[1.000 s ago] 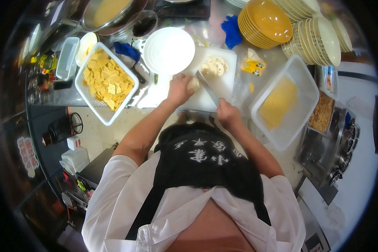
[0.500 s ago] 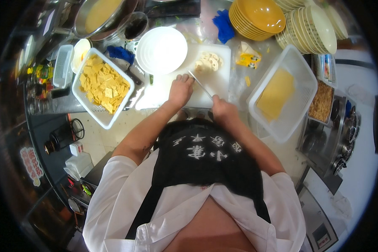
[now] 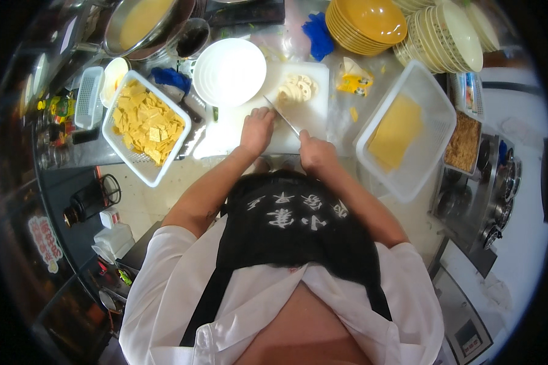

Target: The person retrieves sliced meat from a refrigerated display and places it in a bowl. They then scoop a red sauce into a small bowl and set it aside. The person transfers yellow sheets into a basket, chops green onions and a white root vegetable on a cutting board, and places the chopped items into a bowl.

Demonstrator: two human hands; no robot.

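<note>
A cook slices at a white cutting board (image 3: 313,115) on the worktop: the right hand (image 3: 315,152) is closed round a knife (image 3: 282,115), and the left hand (image 3: 257,129) is curled, pressing something I cannot make out on the board. A small pile of pale slices (image 3: 296,90) lies at the board's far edge, so cutting looks partly done. A white plate (image 3: 228,72) sits beside it, with a basket of yellow squares (image 3: 145,125) toward the worktop's left edge and a clear tub (image 3: 432,100) crowding the right.
</note>
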